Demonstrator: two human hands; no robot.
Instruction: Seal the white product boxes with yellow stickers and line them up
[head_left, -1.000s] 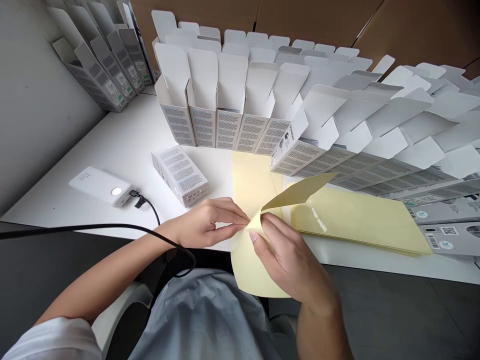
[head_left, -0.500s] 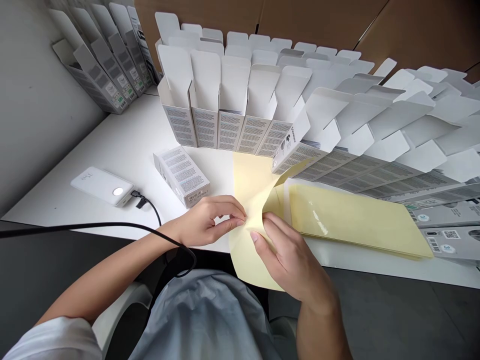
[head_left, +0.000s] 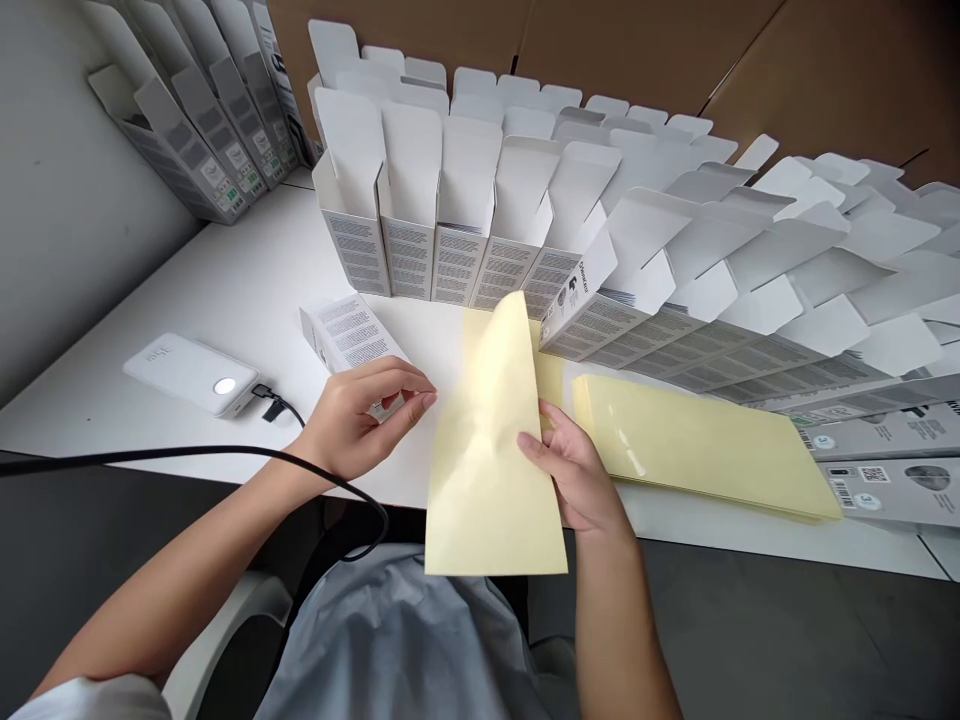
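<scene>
Fingers of the right hand (head_left: 574,475) pinch the edge of a pale yellow sheet (head_left: 487,450), raised above the white table (head_left: 225,290); the left hand (head_left: 360,420) curls empty just beside it. Head view: open-flapped cartons (head_left: 457,260) stand ranked, while a stack of yellow sheets (head_left: 690,445) lies unhandled.

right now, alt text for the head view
A person's right hand holds up a pale yellow rectangular sheet above a white table, the left hand open beside it; a yellow sheet pile and open white cardboard cartons stand beyond.
</scene>
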